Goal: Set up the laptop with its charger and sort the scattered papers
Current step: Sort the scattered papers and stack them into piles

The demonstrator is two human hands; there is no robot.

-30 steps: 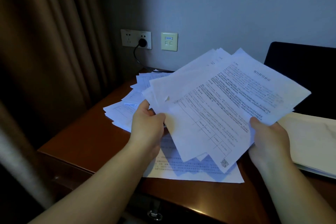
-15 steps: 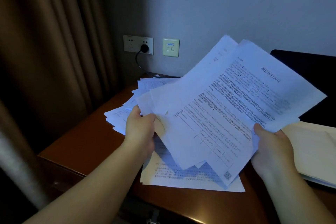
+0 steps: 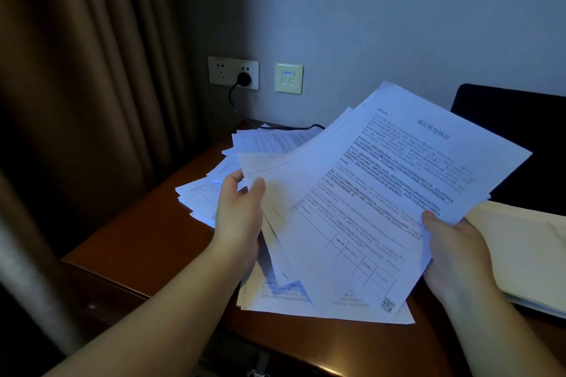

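While you held sheaf (image 3: 376,202) above desk (image 3: 147,242), left hand (image 3: 239,217) pinched its 9 o'clock edge, right hand (image 3: 453,251) gripped 4 o'clock corner. Sheets were fanned, uneven: loose grip likely let lower ones slide onto papers (image 3: 214,193) lying at 10 o'clock. Plug (image 3: 244,79) sat in socket; cord could snag.

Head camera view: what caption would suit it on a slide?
Both hands, left hand and right hand, hold a fanned stack of papers above a wooden desk.

Fanned sheaf of printed papers (image 3: 367,193) held tilted above desk; loose sheets (image 3: 260,144) scattered beneath.
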